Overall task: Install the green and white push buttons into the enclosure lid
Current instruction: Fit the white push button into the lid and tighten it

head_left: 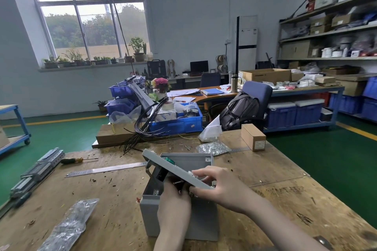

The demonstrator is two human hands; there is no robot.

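I have the enclosure lid (175,169) tilted over the grey box (179,218) near the tabletop's front edge. My right hand (216,185) pinches its near corner at the white button (191,173); my left hand (175,195) reaches beneath (grip hidden, I cannot tell). The green button (169,160) looks seated; next I judge the white needs fastening from below.

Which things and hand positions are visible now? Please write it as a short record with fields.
enclosure: grey box on the wooden workbench, open
lid: grey lid tilted up over the box
green button: green push button visible at the lid
white button: pale part at the right fingertips, cannot tell for sure
right hand: right hand grips the lid's near end
left hand: left hand reaches under the lid, fingers hidden
nearby: steel ruler, screwdriver, cardboard box
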